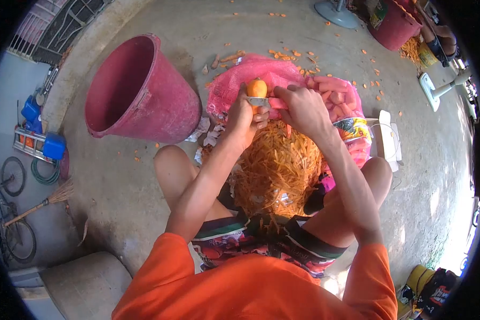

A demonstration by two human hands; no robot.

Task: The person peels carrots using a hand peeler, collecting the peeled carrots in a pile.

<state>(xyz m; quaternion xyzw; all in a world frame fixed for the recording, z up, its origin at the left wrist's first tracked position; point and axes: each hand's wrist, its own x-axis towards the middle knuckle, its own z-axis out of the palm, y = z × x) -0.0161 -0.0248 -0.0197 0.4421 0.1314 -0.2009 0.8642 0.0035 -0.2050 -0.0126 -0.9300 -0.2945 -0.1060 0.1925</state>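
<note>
My left hand (242, 120) is closed around an orange carrot (257, 88), whose thick rounded end sticks up past the fingers. My right hand (305, 111) grips the pinkish-red handle of a peeler (259, 101), its flat metal blade lying across the carrot. Under both hands, between my legs, is a large heap of carrot peelings (280, 165). A pink mesh sack (242, 72) spreads behind the hands. Just right of my right hand, peeled carrots (336, 96) are piled on pink sacking.
A big pink tub (181, 90) stands tilted at left. Carrot bits (282, 55) litter the concrete floor. A white object (388, 138) lies by the right knee. Another pink tub (394, 26) and a person's leg (444, 36) are at far right. A broom (58, 192) and bicycle (16, 213) are left.
</note>
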